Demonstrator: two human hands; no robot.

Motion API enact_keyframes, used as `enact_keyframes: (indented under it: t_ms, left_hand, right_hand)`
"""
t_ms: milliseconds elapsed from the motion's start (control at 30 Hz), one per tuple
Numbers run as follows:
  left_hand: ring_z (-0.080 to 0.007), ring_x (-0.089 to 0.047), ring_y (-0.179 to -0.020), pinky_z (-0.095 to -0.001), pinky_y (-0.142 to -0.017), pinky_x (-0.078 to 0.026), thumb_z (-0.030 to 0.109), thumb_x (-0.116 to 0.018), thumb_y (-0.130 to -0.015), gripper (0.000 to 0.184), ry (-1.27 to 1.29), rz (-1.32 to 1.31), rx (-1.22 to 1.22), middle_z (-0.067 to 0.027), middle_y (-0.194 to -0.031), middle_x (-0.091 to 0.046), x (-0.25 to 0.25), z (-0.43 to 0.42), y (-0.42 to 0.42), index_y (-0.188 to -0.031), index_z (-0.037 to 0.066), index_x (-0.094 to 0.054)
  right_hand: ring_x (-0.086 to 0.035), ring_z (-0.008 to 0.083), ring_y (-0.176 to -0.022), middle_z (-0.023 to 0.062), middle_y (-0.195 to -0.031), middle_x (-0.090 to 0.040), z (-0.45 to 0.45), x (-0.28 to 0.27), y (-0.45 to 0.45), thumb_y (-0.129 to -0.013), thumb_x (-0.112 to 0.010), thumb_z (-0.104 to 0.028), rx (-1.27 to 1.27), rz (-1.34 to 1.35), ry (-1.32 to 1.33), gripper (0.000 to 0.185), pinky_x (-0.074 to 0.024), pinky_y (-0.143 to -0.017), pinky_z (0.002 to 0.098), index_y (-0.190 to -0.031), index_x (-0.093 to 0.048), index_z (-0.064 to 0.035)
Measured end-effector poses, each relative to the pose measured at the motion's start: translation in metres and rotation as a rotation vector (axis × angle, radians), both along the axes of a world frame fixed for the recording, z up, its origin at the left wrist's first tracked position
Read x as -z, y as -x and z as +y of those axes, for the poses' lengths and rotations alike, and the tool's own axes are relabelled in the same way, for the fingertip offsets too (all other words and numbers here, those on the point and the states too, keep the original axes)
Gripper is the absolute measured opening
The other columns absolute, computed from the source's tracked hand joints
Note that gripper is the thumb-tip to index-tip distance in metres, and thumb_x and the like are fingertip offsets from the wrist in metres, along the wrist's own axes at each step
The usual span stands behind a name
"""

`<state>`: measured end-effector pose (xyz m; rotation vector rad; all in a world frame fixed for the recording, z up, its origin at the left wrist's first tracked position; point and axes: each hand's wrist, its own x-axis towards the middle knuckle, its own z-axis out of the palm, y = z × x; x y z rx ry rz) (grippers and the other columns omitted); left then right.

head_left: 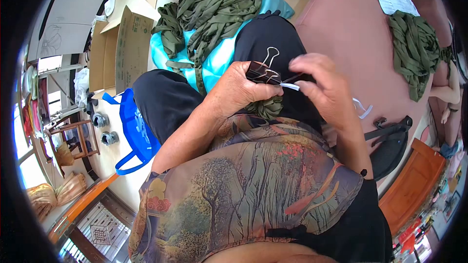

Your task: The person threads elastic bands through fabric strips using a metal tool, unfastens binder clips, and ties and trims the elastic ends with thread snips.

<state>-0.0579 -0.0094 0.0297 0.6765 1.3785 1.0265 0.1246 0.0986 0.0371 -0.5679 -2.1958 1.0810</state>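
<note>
Here we are: our left fingers (263, 91) pinch the black binder clips (261, 72) over our black trousers (268, 34), white strip (290, 86) poking out; our right fingers (317, 65) curl beside it, blurred, grip unclear. Green fabric (268, 108) bunches below.

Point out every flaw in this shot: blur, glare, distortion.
Head view: fisheye bending, strongest toward the edges, with black corners; the right hand's fingers smeared, likely by motion, while the left hand and clip look fairly sharp; windows at the left blown out nearly white; pale sheen on the turquoise fabric.
</note>
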Motion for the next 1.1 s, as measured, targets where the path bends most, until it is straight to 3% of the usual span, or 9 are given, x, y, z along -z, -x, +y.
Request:
enact_keyframes:
  t_ms: [100,133,233,333,433,600,900,1000,1100]
  left_hand:
    - [-0.0089,-0.062,-0.073,-0.0224,-0.07,-0.049,0.001,-0.077,-0.072,0.014,-0.008,-0.013,0.012,-0.0018,-0.078,-0.069,-0.008,0.001,0.003,-0.085,0.002,-0.07]
    - [-0.0098,-0.062,-0.073,-0.0227,-0.07,-0.049,0.001,-0.076,-0.073,0.016,-0.021,-0.091,-0.012,-0.0025,-0.08,-0.069,-0.007,0.0,0.003,-0.087,0.002,-0.069]
    - [-0.0126,-0.063,-0.076,-0.0236,-0.074,-0.05,-0.002,-0.071,-0.075,0.018,-0.066,-0.281,-0.058,-0.0048,-0.085,-0.068,-0.005,0.0,0.005,-0.092,0.001,-0.067]
    - [-0.0171,-0.067,-0.083,-0.0262,-0.08,-0.052,-0.004,-0.066,-0.079,0.02,-0.122,-0.384,-0.088,-0.0088,-0.091,-0.069,0.0,-0.004,0.007,-0.099,0.0,-0.065]
    - [-0.0191,-0.068,-0.084,-0.0293,-0.079,-0.055,-0.001,-0.07,-0.08,0.025,0.105,-0.642,-0.295,-0.0115,-0.091,-0.069,0.003,-0.005,0.002,-0.104,-0.001,-0.063]
    - [-0.0193,-0.067,-0.08,-0.0308,-0.076,-0.056,0.004,-0.074,-0.08,0.024,0.151,-0.772,-0.314,-0.0129,-0.091,-0.07,0.003,-0.006,-0.001,-0.102,0.0,-0.064]
    - [-0.015,-0.066,-0.077,-0.0286,-0.074,-0.055,0.002,-0.079,-0.073,0.023,0.093,-0.535,-0.321,-0.0062,-0.087,-0.068,0.003,-0.003,-0.006,-0.092,0.001,-0.065]
    - [-0.0102,-0.062,-0.073,-0.0259,-0.07,-0.053,0.004,-0.077,-0.074,0.018,0.05,-0.359,-0.342,-0.002,-0.083,-0.067,-0.006,-0.002,-0.011,-0.088,0.002,-0.066]
    - [-0.0075,-0.062,-0.072,-0.0231,-0.07,-0.05,0.002,-0.072,-0.076,0.012,-0.001,-0.112,-0.211,-0.0009,-0.08,-0.068,-0.004,-0.003,-0.01,-0.087,0.003,-0.069]
  right_hand:
    - [-0.062,0.0276,-0.083,0.0092,-0.08,-0.065,0.005,-0.001,0.005,-0.079,-0.067,-0.006,-0.207,-0.217,0.043,0.008,-0.0457,-0.084,0.0394,-0.087,-0.065,-0.0039]
    - [-0.062,0.0216,-0.077,0.0078,-0.078,-0.065,0.004,-0.003,0.008,-0.082,-0.066,-0.004,-0.206,-0.203,0.063,0.004,-0.0472,-0.076,0.0339,-0.086,-0.065,-0.0042]
    - [-0.058,0.013,-0.071,0.0047,-0.076,-0.064,-0.004,-0.001,0.01,-0.086,-0.064,-0.005,-0.14,-0.127,0.479,0.003,-0.0451,-0.065,0.0274,-0.088,-0.064,-0.0027]
    - [-0.053,0.006,-0.069,-0.0002,-0.075,-0.062,-0.006,0.005,0.006,-0.091,-0.06,-0.005,-0.132,-0.096,0.645,0.006,-0.0415,-0.059,0.0225,-0.089,-0.064,-0.0015]
    - [-0.05,0.0046,-0.066,-0.0027,-0.074,-0.06,-0.008,0.005,0.004,-0.092,-0.058,-0.008,-0.069,-0.106,0.845,0.008,-0.0413,-0.059,0.0212,-0.091,-0.063,-0.0016]
    - [-0.048,0.0033,-0.064,-0.0035,-0.073,-0.058,-0.012,0.013,0.004,-0.093,-0.058,-0.011,-0.008,-0.095,0.913,0.009,-0.0402,-0.057,0.0194,-0.091,-0.063,-0.0034]
    - [-0.051,0.0039,-0.065,-0.0031,-0.072,-0.057,-0.012,0.007,0.008,-0.093,-0.06,-0.01,-0.026,-0.111,0.875,0.008,-0.0424,-0.058,0.0199,-0.089,-0.062,-0.0036]
    - [-0.052,0.0041,-0.065,-0.0025,-0.072,-0.058,-0.011,0.004,0.007,-0.092,-0.061,-0.011,-0.038,-0.1,0.873,0.008,-0.0432,-0.059,0.0203,-0.089,-0.062,-0.0034]
    - [-0.052,0.0041,-0.065,-0.002,-0.073,-0.059,-0.012,0.006,0.007,-0.091,-0.061,-0.01,-0.038,-0.111,0.856,0.007,-0.0437,-0.059,0.0204,-0.089,-0.062,-0.0031]
